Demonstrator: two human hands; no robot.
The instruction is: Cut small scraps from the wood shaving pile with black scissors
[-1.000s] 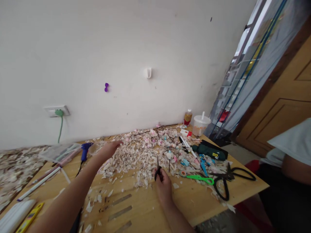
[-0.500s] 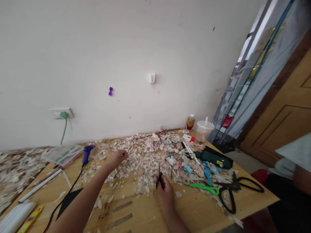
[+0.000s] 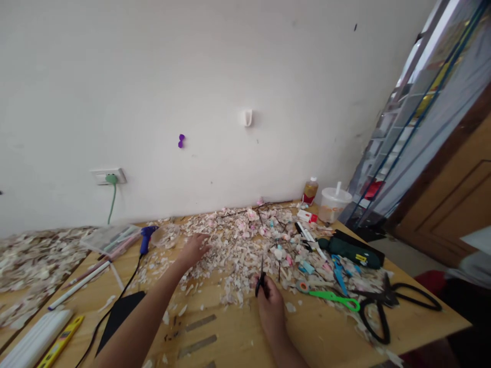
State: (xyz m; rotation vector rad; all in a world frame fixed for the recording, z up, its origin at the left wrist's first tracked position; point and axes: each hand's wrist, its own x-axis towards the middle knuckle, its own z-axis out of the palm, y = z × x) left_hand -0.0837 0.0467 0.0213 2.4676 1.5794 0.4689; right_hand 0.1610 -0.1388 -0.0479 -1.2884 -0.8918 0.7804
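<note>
My left hand [image 3: 197, 248] reaches over the left side of a wide heap of pale paper-like scraps [image 3: 241, 250]. Its fingers are stretched out and apart at the edge of the scraps, and nothing shows in them. Lower and to the right, my right hand [image 3: 271, 302] is closed on small black-handled scissors [image 3: 261, 281], their blades pointing up and away from me. Pink and light blue bits lie among the scraps near the blades.
At right lie green-handled scissors [image 3: 333, 298], large black scissors [image 3: 378, 301], blue scissors [image 3: 339, 273] and a dark green pouch [image 3: 353, 252]. A lidded cup [image 3: 333, 207] and a bottle [image 3: 310, 191] stand by the wall. Left are a blue glue gun [image 3: 146, 239] and a yellow cutter [image 3: 61, 341].
My left hand's fingers were curled together and are now spread over the scraps. My right hand keeps its hold on the scissors. The whole view has swung slightly left.
</note>
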